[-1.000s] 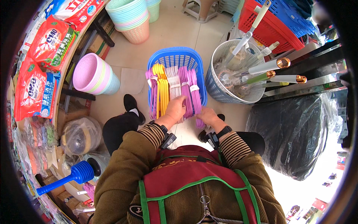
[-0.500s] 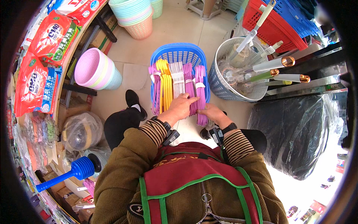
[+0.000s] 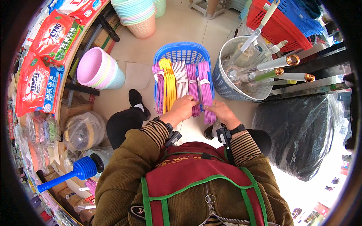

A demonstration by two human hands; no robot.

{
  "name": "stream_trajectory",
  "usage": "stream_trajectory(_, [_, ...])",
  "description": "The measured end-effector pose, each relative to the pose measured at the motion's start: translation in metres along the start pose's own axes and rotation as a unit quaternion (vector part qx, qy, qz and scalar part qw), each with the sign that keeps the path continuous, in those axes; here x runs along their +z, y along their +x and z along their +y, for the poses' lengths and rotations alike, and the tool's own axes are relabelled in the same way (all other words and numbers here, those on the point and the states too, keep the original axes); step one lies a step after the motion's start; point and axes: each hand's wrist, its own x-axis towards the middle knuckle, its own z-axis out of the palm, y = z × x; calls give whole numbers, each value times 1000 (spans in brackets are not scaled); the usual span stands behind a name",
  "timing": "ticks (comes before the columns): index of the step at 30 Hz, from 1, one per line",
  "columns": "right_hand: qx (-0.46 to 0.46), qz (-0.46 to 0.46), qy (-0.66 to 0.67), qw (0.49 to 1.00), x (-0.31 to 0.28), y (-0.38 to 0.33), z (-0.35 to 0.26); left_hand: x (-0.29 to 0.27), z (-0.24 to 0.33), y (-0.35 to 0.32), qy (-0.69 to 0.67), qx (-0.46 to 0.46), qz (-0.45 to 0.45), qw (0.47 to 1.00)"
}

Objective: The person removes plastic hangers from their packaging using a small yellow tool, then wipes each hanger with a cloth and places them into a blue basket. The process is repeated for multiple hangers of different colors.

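A blue plastic basket (image 3: 183, 49) sits on the floor in front of me, loaded with bundles of clothes hangers lying across it: purple (image 3: 157, 81), yellow (image 3: 168, 81), white (image 3: 181, 77), and more purple hangers (image 3: 205, 84). My left hand (image 3: 182, 108) rests on the near ends of the white and middle purple bundles, fingers curled over them. My right hand (image 3: 221, 112) grips the lower end of the rightmost purple bundle. Both forearms wear striped cuffs and wrist bands.
A grey round basket (image 3: 230, 86) of long-handled tools stands right of the blue one. A pink bucket stack (image 3: 98, 68) is at left, pastel baskets (image 3: 137, 15) behind, red crate (image 3: 281, 26) far right, black bag (image 3: 301, 132) at right, shelves of detergent bags (image 3: 41, 75) left.
The view has shifted slightly. My left hand slid a little right onto the middle bundles; my right hand stays on the rightmost purple hangers.
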Motion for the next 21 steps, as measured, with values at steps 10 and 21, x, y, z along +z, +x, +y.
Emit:
stream_trajectory(10, [-8,-38,154,987,-7,26,24,4,-1,1,16,8,6,1000])
stream_trajectory(21, [-155,-58,-484,859,5,103,39,6,-2,-2,10,-2,-13,1000])
